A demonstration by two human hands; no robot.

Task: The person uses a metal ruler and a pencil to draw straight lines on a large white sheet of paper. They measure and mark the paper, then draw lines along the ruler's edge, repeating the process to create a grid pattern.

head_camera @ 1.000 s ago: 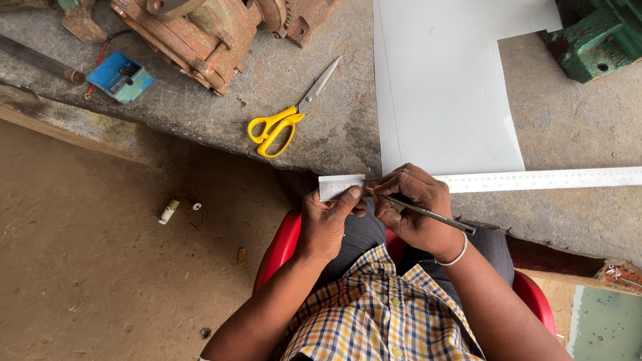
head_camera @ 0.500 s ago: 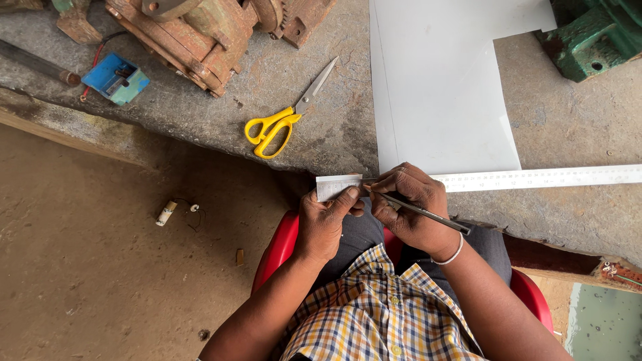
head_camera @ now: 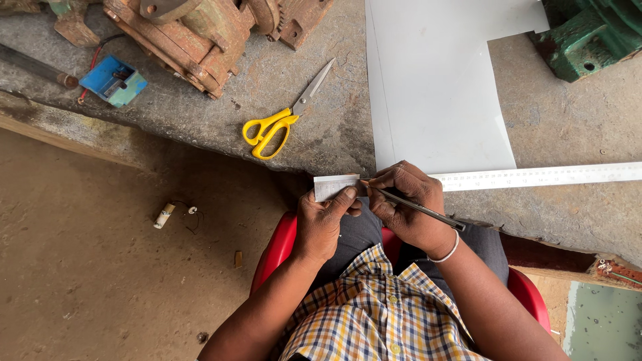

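Note:
A long steel ruler (head_camera: 535, 176) lies across the near edge of a grey stone bench (head_camera: 321, 127), over the bottom of a white sheet (head_camera: 435, 87). My left hand (head_camera: 323, 224) presses its thumb on the ruler's left end. My right hand (head_camera: 409, 207) grips a thin dark pencil (head_camera: 421, 210) with its tip at the ruler's edge near that end. I sit on a red chair (head_camera: 281, 251), in a checked shirt.
Yellow-handled scissors (head_camera: 281, 120) lie left of the sheet. A rusty machine (head_camera: 200, 33) stands at the back left, a green metal block (head_camera: 588, 33) at the back right, a small blue box (head_camera: 114, 80) at far left. Dirt floor below holds small debris (head_camera: 164, 215).
Both hands hold their place at the ruler's left end; only the view has shifted slightly.

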